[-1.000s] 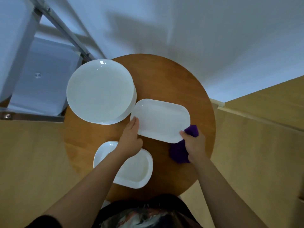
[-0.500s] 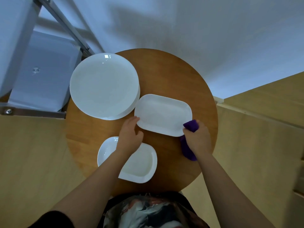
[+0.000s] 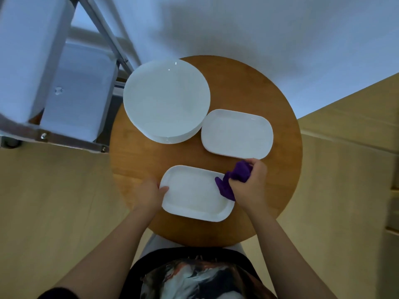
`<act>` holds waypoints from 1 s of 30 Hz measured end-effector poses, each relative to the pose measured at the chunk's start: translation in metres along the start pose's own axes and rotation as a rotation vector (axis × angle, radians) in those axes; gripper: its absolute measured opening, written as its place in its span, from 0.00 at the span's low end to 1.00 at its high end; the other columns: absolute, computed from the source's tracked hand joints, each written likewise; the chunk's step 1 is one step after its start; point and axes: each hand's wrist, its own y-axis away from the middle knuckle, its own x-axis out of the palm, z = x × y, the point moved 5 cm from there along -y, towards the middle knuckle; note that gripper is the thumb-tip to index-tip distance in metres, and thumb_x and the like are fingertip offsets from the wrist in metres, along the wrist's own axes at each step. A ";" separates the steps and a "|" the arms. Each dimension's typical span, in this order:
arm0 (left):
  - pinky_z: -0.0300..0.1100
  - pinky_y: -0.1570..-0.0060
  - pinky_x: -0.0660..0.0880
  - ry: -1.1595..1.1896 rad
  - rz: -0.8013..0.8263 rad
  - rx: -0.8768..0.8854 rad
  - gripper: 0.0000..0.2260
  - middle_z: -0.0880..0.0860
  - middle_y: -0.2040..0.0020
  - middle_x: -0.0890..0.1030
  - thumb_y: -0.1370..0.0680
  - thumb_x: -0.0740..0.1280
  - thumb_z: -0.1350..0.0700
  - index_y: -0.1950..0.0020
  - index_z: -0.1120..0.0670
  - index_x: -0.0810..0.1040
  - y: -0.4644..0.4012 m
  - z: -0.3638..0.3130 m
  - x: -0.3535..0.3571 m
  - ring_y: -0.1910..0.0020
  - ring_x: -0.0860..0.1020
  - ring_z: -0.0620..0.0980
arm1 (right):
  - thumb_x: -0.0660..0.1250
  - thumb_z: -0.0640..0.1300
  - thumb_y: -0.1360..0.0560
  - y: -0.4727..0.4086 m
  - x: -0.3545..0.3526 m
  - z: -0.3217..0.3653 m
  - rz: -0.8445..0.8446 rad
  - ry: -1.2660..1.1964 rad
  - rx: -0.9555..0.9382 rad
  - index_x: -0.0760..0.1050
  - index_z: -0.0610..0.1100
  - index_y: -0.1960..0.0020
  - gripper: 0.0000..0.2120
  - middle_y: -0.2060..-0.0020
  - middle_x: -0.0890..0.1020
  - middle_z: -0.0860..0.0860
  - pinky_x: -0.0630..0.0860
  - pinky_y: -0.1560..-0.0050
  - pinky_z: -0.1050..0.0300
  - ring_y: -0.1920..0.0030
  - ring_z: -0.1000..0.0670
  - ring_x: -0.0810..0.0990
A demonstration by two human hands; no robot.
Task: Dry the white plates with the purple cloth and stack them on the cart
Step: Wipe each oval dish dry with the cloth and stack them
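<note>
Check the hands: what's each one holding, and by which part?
Left hand grips the near rectangular plate by its left short edge. Right hand holds the bunched purple cloth at that plate's right end.

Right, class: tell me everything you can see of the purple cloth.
The purple cloth is soft, plush-looking fabric, bunched up in the grip of the right hand. Its loose end hangs onto the right end of the nearer rectangular white plate, which the left hand holds at its left edge on the round wooden table.

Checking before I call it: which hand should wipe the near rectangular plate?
Right. The right hand already holds the purple cloth at that plate's right edge; the left hand steadies its left edge.
</note>
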 end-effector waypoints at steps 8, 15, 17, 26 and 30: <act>0.43 0.62 0.71 -0.190 0.024 0.125 0.10 0.53 0.57 0.76 0.20 0.61 0.50 0.52 0.57 0.72 -0.008 -0.007 -0.007 0.60 0.75 0.50 | 0.72 0.42 0.33 0.018 0.001 -0.033 -0.266 0.182 0.051 0.71 0.45 0.35 0.27 0.39 0.69 0.45 0.66 0.45 0.59 0.40 0.46 0.69; 0.41 0.65 0.71 0.279 0.076 0.173 0.05 0.51 0.58 0.72 0.22 0.62 0.56 0.52 0.56 0.67 -0.001 -0.016 -0.021 0.60 0.73 0.48 | 0.68 0.50 0.38 0.031 -0.014 -0.052 -0.441 0.040 0.272 0.70 0.37 0.43 0.28 0.47 0.75 0.41 0.72 0.43 0.44 0.46 0.42 0.72; 0.46 0.57 0.73 0.544 0.165 0.085 0.07 0.53 0.51 0.73 0.22 0.63 0.56 0.47 0.56 0.68 -0.001 -0.016 -0.017 0.54 0.73 0.50 | 0.66 0.53 0.42 0.033 -0.012 -0.056 -0.402 -0.009 0.295 0.71 0.36 0.45 0.31 0.50 0.75 0.43 0.73 0.45 0.40 0.47 0.41 0.74; 0.49 0.36 0.67 0.792 0.265 -0.071 0.29 0.51 0.35 0.74 0.21 0.47 0.36 0.30 0.53 0.69 0.007 -0.022 0.003 0.35 0.71 0.54 | 0.60 0.54 0.26 0.051 0.064 -0.057 0.008 0.510 0.017 0.43 0.47 0.23 0.39 0.23 0.44 0.43 0.46 0.26 0.46 0.24 0.41 0.41; 0.53 0.31 0.65 0.803 0.230 -0.110 0.30 0.55 0.30 0.71 0.21 0.47 0.36 0.28 0.55 0.68 0.010 -0.017 0.008 0.32 0.69 0.56 | 0.52 0.56 0.30 0.044 0.089 -0.050 -0.110 0.590 0.065 0.46 0.39 0.23 0.40 0.24 0.49 0.38 0.43 0.28 0.41 0.25 0.37 0.46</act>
